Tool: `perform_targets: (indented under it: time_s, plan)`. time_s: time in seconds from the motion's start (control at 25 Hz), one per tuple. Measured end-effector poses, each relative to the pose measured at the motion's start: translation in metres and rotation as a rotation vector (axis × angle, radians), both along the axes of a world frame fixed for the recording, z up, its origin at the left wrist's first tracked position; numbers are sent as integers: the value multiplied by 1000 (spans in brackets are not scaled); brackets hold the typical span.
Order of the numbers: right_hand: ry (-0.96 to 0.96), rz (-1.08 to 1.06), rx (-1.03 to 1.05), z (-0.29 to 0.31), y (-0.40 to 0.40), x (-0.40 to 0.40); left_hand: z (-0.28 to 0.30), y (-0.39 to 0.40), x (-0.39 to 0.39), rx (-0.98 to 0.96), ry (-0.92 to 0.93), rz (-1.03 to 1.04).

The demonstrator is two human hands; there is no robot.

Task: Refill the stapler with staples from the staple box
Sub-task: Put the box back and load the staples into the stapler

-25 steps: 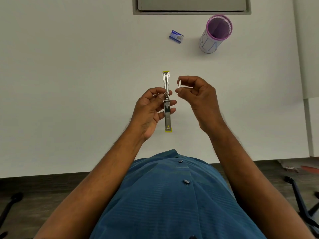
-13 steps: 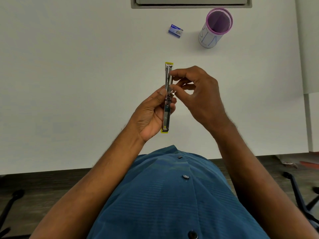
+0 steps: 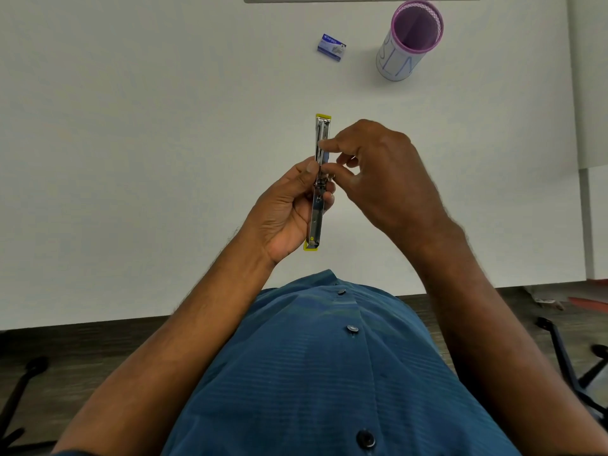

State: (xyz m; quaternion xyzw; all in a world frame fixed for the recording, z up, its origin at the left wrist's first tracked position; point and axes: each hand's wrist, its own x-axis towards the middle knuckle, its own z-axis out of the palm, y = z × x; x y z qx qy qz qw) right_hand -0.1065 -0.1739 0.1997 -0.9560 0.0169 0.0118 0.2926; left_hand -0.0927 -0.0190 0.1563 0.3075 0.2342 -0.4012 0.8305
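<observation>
Fingers [image 3: 324,146] of our right hand [image 3: 381,179] are pinching down onto the stapler [image 3: 318,179], index tip pressing on the open metal channel, thumb curling in underneath just below it; whether a staple strip is between them we cannot tell, too small. Remaining right fingers are folding loosely behind. We are holding that wrist raised, back of the hand facing the camera, forearm angling in from the lower right.

Our left hand [image 3: 286,212] is gripping the stapler around its middle, thumb pressing on the left side, fingers wrapping behind and poking out on the right edge. Palm is facing up and right, forearm coming in from the lower left.

We are holding the stapler swung open into one long strip, lengthwise away from us, yellow tips at the far and near ends, above the white table [image 3: 131,159] and off its surface.

Staple box [image 3: 331,47], small and blue, is lying flat on the table well beyond the hands, apart from everything. Purple mesh cup [image 3: 409,41] is standing upright to the right of the box, near but not touching. Nothing is sitting between hands and box. Our blue buttoned shirt [image 3: 329,373] is filling the bottom of the head view, dark floor and chair legs showing on both sides.
</observation>
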Motion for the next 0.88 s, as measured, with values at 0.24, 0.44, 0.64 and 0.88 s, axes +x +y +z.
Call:
perform_targets:
  time_s: [0.24,0.44,0.64,0.88]
  plan:
    - [-11,21,-16,0,0,-1,4,-1,2,8,16,16]
    - [-24,1,83,-1,-1,-4,6,-2,2,47,37,19]
    - [-29,4,125,-2,-1,-4,10,-3,2,90,14,17]
    - [-86,28,98,2,-1,-6,12,-2,1,107,5,10]
